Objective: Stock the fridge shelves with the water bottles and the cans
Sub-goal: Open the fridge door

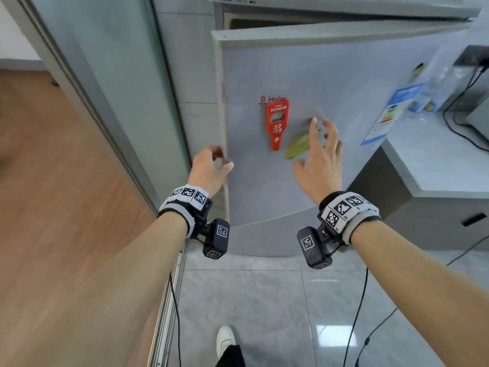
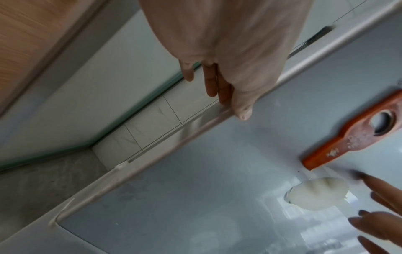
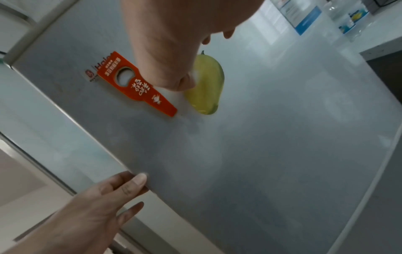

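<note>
The grey fridge door [image 1: 330, 83] stands slightly ajar, with a dark gap showing above its top edge. My left hand [image 1: 217, 161] pinches the door's left edge, thumb on the front face and fingers [image 2: 210, 80] behind the rim. My right hand [image 1: 315, 144] is open, its fingers spread on or just off the door front beside a yellow-green mango magnet [image 3: 206, 86]. Water bottles [image 1: 434, 94] with blue labels stand on the counter at the right. No cans are in view and the shelves are hidden.
A red bottle-opener magnet [image 1: 276, 123] and an energy label [image 1: 391, 112] are stuck on the door. A glass sliding door [image 1: 119, 75] stands close on the left. The pale counter [image 1: 436, 160] with an appliance [image 1: 479, 120] and black cables is on the right.
</note>
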Demonstrator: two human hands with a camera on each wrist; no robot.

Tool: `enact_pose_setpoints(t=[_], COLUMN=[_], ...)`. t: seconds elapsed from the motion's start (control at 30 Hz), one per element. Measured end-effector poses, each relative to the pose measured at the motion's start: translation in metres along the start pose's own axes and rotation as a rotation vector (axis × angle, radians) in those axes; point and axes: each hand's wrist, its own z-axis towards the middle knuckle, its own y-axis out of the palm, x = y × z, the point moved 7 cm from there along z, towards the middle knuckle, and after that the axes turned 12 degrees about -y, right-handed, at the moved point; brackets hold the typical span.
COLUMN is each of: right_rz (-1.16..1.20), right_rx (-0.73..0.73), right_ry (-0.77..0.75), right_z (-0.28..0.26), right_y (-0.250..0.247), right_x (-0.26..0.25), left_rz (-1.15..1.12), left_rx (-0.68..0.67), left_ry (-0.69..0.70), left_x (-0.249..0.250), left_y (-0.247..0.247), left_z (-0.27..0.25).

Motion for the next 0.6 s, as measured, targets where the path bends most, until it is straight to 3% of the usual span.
enact_pose_setpoints(t=[0.33, 0.47, 0.6], right_rz=[0.476, 0.552, 0.566], right_rx=[-0.044, 0.004, 0.160], right_ry=[-0.060, -0.040, 0.115], right_z=[-0.136, -0.192, -0.238], right_y=[-0.055, -0.084, -0.119], right_x=[-0.008, -0.006, 0.025], left_rz=[0.017, -0.018, 0.072], left_rx=[0.025, -0.113, -0.334], left_ry=[0.074, 0.143, 0.235], left_x=[0.011, 0.028, 0.060], left_y=[0.031, 0.061, 0.099], left_z=[-0.172, -0.233, -0.278])
